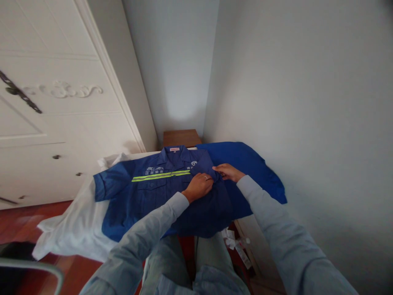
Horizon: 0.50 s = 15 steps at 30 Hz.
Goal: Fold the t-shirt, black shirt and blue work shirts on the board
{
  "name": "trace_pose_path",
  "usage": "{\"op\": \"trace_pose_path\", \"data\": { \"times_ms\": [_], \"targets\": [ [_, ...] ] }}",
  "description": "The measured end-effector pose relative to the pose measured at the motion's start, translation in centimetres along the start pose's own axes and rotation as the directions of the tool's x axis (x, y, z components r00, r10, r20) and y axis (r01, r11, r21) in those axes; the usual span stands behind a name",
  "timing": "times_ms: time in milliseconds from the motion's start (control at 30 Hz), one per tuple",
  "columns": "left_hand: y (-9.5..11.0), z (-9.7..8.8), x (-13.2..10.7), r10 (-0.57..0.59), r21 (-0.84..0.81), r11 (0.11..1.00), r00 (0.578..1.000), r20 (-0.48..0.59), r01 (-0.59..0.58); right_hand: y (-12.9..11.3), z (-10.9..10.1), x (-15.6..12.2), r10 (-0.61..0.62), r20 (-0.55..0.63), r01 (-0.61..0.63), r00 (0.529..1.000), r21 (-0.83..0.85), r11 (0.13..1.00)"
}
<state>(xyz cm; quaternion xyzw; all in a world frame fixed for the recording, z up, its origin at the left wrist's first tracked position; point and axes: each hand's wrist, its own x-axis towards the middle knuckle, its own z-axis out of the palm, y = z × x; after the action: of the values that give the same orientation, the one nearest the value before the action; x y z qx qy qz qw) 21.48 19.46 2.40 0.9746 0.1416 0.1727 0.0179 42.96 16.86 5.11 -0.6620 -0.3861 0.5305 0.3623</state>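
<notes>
A dark blue short-sleeved work shirt lies front up, its collar toward the wall. A yellow-green reflective stripe and white printing cross its chest. The sleeve on the right is folded inward over the chest, covering part of the stripe and printing. My left hand, with a ring on one finger, rests closed on this folded part. My right hand pinches the sleeve's edge between thumb and fingers. Beneath the shirt, a brighter blue cloth spreads to the right and a white cloth hangs down at the left.
A white cabinet with dark handles stands at the left. Grey walls meet behind a brown wooden piece. Below right are white crumpled scraps. A curved metal tube crosses the lower left corner above the reddish floor.
</notes>
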Motion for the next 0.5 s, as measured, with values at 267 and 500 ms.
{"op": "trace_pose_path", "data": {
  "times_ms": [267, 500],
  "targets": [
    [-1.0, 1.2, -0.7, -0.005, -0.087, 0.996, 0.999, 0.034, 0.008, 1.6, 1.0, 1.0, -0.143, -0.236, 0.148, 0.961, 0.004, 0.989],
    [-3.5, 2.2, 0.1, -0.121, -0.108, 0.985, 0.986, 0.111, 0.133, 2.6, 0.2, 0.9, -0.1, -0.164, 0.124, 0.981, 0.149, 0.981]
  ]
}}
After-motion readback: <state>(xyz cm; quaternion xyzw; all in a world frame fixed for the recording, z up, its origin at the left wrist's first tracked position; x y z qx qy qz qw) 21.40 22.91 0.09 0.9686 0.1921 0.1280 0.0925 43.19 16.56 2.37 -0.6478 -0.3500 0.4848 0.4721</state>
